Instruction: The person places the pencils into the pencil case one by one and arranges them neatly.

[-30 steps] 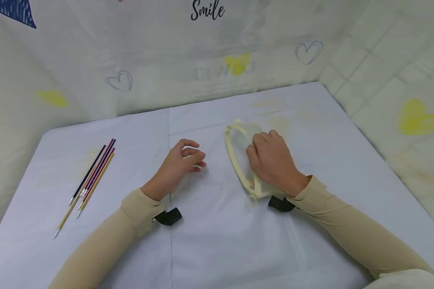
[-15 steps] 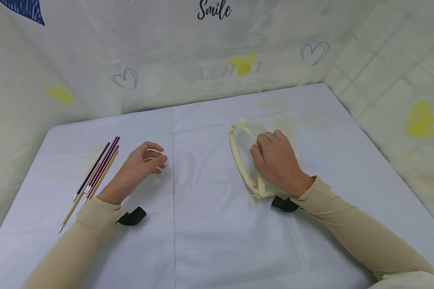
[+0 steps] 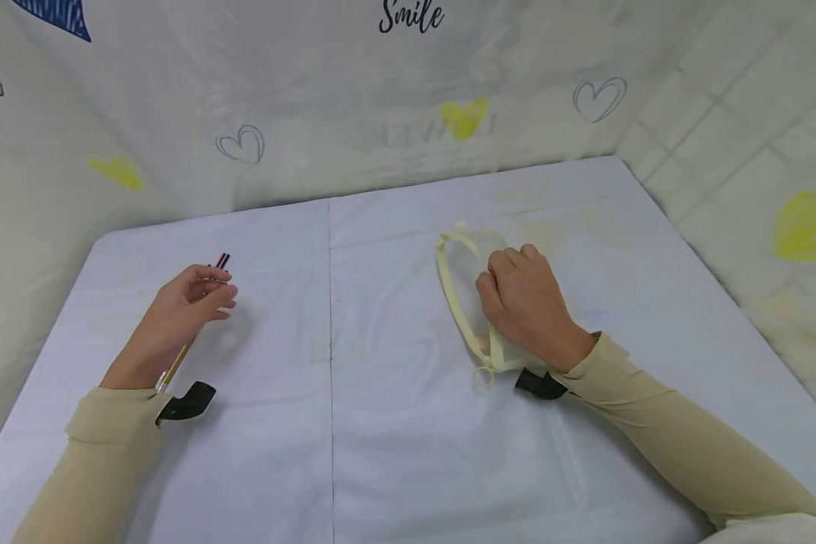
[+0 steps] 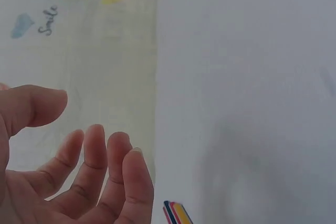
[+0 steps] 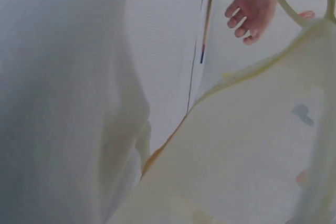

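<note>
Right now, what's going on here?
A person's right grip holds a see-through pouch with yellow edges, its mouth standing open. The left grip hovers over some pencils on the table, its fingers loosely bent, holding none of them. No pencil can be seen in the pouch.

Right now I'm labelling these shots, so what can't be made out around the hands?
Head view: most of the slim red, dark and yellow pencils, behind the bare left hand.
Head view: fingertips of the bare right hand, behind its knuckles.
Left wrist view: most of the pencils, past the bottom edge.
Right wrist view: full outline of the translucent, yellow-trimmed pouch, cut by the right and bottom edges.
</note>
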`<state>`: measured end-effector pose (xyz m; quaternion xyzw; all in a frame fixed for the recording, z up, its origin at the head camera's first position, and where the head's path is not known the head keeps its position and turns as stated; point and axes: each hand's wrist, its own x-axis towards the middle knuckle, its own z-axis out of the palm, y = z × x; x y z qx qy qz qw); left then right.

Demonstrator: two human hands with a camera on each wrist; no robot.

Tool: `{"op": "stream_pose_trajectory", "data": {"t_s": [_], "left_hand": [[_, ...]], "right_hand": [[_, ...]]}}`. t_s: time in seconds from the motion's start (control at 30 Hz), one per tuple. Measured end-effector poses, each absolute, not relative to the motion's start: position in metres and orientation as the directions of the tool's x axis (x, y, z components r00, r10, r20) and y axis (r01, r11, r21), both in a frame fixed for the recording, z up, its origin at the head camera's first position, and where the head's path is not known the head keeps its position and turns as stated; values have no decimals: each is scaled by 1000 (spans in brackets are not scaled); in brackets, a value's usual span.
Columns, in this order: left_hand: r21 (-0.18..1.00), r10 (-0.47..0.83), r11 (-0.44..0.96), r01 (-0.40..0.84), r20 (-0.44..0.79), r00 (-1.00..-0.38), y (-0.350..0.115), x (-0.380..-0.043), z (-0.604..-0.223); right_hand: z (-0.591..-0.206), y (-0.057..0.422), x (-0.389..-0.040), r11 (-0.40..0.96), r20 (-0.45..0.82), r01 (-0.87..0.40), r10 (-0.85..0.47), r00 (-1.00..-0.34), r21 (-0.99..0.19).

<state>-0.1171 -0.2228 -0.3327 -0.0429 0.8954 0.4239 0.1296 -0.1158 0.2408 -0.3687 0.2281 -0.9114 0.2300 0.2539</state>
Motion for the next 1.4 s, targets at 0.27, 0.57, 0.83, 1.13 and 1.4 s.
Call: {"op": "stream_pose_trajectory", "data": {"t_s": [0.27, 0.57, 0.83, 1.13, 1.4], "left_hand": [[773, -81, 594, -224, -220, -972, -259, -113, -343], [792, -222, 533, -297, -208, -953, -288, -115, -355], [782, -286, 522, -340, -215, -934, -306, -113, -358], [705, -232, 598, -382, -303, -924, -324, -111, -361], [651, -126, 716, -252, -236, -964, -327, -111, -369]], "right_hand": [[-368, 240, -115, 792, 561, -529, -300, -772, -304], [-368, 239, -116, 791, 560, -529, -299, -772, -308], [-367, 238, -116, 790, 555, -527, -298, -777, -313], [-367, 240, -117, 793, 560, -524, -293, -775, -312], [-367, 240, -117, 791, 550, -523, -295, -781, -319]]}}
